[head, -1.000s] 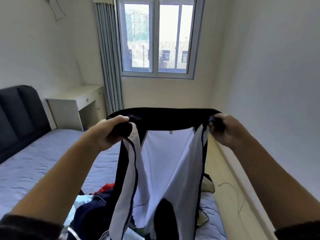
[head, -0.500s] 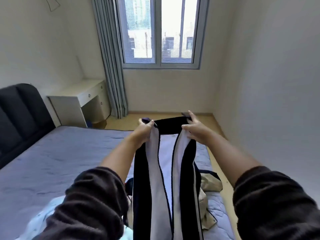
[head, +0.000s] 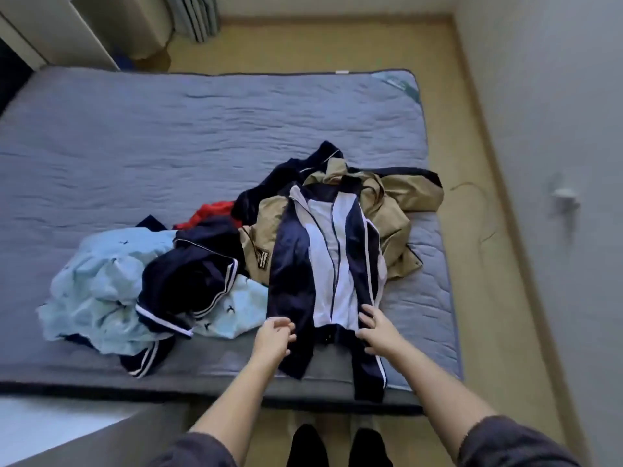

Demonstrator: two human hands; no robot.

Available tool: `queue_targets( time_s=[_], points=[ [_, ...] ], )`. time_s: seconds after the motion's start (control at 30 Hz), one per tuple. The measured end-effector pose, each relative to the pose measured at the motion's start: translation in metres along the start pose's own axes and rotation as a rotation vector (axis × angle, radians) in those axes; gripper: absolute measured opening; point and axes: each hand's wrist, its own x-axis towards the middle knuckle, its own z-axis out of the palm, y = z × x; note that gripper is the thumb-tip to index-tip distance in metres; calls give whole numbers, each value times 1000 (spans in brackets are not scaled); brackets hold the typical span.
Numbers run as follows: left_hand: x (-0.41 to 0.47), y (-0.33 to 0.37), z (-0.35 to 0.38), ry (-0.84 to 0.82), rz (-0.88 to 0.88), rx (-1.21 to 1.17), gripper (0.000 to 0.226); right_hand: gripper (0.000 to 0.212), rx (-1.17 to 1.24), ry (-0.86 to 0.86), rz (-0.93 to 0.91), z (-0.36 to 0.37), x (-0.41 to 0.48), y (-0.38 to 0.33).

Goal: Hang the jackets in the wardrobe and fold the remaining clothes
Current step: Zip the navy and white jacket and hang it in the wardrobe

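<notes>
Jacket (head: 290, 264) lay at the near edge of the bed (head: 168, 129), the right hand (head: 377, 330) spread flat on its bottom, the left hand (head: 273, 337) half curled at its side, hold unclear, so smoothing it seemed the step, and next it would need lifting by the shoulders to hang up.

Both arms reach forward and down, the left forearm (head: 236, 392) and right forearm (head: 425, 382) bare and angled in toward each other. The left hand (head: 273, 336) has its fingers loosely curled toward the thumb — whether they pinch anything cannot be told. The right hand (head: 377, 332) lies palm down near it, at about the same level — fingers straight and spread apart.
</notes>
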Motion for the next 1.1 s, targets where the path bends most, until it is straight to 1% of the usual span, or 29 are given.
queue_targets(
  time_s=[0.07, 0.2, 0.3, 0.37, 0.5, 0.57, 0.6, 0.7, 0.73, 0.8, 0.87, 0.93, 0.97, 1.0, 1.07, 1.1],
  points=[
    [10, -31, 17, -26, -71, 13, 19, 59, 41, -13, 87, 14, 20, 38],
    [63, -105, 55, -101, -180, 12, 23, 43, 145, -3, 252, 41, 80, 122],
    [104, -157, 74, -81, -254, -44, 26, 31, 274, 39, 325, 58, 123, 176],
    [128, -180, 84, -47, -295, -104, 24, 32, 353, 69, 328, 69, 150, 196],
    [168, -200, 97, -41, -276, -159, 23, 37, 496, 76, 230, 90, 188, 195],
    [185, -203, 103, -45, -267, -200, 22, 38, 539, 68, 216, 99, 202, 192],
    [191, -200, 105, -47, -271, -228, 21, 33, 613, 86, 235, 101, 208, 190],
    [202, -190, 113, -69, -298, -310, 17, 4, 933, 224, 331, 96, 218, 180],
    [202, -186, 116, -80, -302, -318, 19, 2, 1015, 276, 337, 89, 222, 177],
    [201, -181, 122, -111, -297, -302, 20, 11, 1170, 340, 286, 71, 228, 174],
    [199, -181, 126, -137, -260, -283, 10, 16, 1270, 371, 195, 47, 228, 174],
    [198, -183, 132, -156, -211, -257, 6, 14, 1257, 357, 114, 27, 223, 178],
    [198, -185, 136, -156, -188, -249, 5, 15, 1207, 318, 91, 21, 219, 180],
    [198, -186, 140, -142, -164, -255, 6, 14, 1145, 252, 79, 17, 217, 184],
    [202, -187, 152, -78, -121, -269, 17, 14, 1026, 111, 69, 17, 215, 190],
    [206, -187, 158, -39, -117, -279, 19, 15, 985, 74, 66, 19, 216, 191]
  ],
)
